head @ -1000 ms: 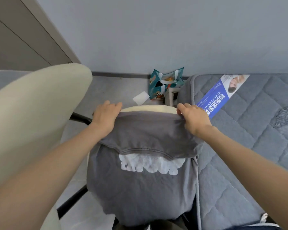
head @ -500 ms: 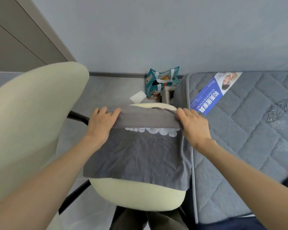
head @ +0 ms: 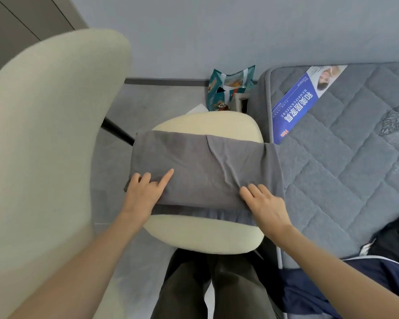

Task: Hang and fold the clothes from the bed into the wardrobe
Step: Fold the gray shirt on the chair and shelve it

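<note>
At the left stands the tall cream back of a chair (head: 55, 134). Its seat (head: 205, 236) is used as a folding surface, presumably because it is flat and just beside the bed. The left hand (head: 144, 194) is laid on the near left corner of the grey shirt (head: 194, 166), with the index finger stretched flat on the cloth and the other fingers lightly bent. Nothing appears to be gripped; the cloth is simply pressed down so that the fold is kept. The shirt is spread across the seat as a folded band, and its right end is draped onto the edge of the mattress (head: 332, 180). The right hand (head: 266, 208) is rested on the near right corner, fingers relaxed on top and thumb hidden, so pressing rather than pinching is judged. Further right, a blue leaflet (head: 295, 109) lies on the mattress, and dark clothes (head: 396, 238) are heaped at its near edge, not yet dealt with.
</note>
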`<action>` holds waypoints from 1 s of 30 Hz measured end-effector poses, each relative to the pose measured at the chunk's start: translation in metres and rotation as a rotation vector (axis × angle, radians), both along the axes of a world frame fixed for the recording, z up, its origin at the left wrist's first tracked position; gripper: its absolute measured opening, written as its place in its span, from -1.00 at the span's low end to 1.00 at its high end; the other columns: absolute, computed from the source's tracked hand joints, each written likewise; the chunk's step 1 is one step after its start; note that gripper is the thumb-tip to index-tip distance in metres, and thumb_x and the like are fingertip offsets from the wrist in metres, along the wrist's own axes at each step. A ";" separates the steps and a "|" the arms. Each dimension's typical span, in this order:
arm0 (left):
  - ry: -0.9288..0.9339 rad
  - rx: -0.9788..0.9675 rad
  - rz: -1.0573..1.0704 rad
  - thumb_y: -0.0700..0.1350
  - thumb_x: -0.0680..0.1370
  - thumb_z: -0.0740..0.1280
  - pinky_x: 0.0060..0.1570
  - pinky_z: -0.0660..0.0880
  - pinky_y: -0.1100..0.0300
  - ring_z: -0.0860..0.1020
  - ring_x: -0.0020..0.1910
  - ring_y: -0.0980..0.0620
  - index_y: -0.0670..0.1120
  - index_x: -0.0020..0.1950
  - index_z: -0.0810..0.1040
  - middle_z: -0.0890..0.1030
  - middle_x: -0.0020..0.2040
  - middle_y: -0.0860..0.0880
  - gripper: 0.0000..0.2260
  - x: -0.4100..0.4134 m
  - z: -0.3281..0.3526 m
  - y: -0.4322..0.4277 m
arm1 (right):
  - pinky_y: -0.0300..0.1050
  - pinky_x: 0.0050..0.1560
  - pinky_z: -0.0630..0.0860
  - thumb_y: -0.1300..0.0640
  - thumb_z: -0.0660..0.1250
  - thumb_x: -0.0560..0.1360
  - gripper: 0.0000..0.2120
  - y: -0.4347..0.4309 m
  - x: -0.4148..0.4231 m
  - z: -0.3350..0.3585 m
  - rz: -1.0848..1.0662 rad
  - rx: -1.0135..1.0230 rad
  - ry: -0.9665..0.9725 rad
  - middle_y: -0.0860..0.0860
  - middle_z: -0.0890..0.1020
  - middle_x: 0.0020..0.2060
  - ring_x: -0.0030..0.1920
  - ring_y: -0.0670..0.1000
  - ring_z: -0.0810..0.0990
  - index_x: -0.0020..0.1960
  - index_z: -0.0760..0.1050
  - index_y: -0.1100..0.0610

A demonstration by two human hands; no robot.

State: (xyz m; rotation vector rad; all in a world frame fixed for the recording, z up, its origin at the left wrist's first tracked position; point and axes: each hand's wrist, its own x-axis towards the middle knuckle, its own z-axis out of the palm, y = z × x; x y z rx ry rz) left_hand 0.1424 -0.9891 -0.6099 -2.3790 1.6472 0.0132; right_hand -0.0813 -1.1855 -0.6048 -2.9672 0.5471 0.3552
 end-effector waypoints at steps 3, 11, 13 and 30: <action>0.075 0.310 0.023 -0.31 0.36 0.42 -0.04 0.43 0.09 0.53 -0.10 -0.06 0.00 0.55 0.13 0.60 -0.25 -0.01 -0.17 -0.010 -0.014 0.008 | -0.22 -0.51 0.16 0.44 0.50 0.13 -0.45 0.012 -0.009 -0.015 -0.018 0.044 0.149 0.01 0.49 -0.17 -0.23 0.03 0.48 0.05 0.47 0.14; 0.422 0.375 0.207 -0.11 0.47 0.33 0.13 0.34 0.11 0.30 0.25 -0.07 0.00 0.47 0.26 0.33 0.22 -0.06 -0.43 -0.018 -0.036 0.001 | -0.08 -0.05 0.32 0.14 0.25 0.41 -0.82 0.025 -0.013 -0.033 -0.278 0.217 0.181 -0.03 0.50 -0.05 0.01 0.08 0.45 0.01 0.38 0.09; 0.479 0.080 0.237 -0.09 0.53 0.26 0.07 0.36 0.12 0.34 0.18 -0.05 -0.03 0.39 0.39 0.35 0.19 -0.04 -0.59 -0.018 -0.035 -0.018 | -0.02 -0.03 0.38 0.18 0.28 0.43 -0.80 0.024 0.002 -0.034 -0.307 0.200 -0.007 0.02 0.53 0.02 0.01 0.12 0.46 0.05 0.45 0.15; 0.643 -0.223 0.506 -0.09 0.56 0.34 -0.02 0.40 0.03 0.47 0.04 -0.09 -0.08 0.10 0.52 0.58 -0.04 -0.02 -0.85 0.054 -0.076 -0.118 | 0.03 -0.13 0.49 0.06 0.24 0.59 -0.85 -0.070 0.119 -0.075 -0.475 0.343 -0.127 0.05 0.52 0.05 0.00 0.11 0.54 0.07 0.52 0.11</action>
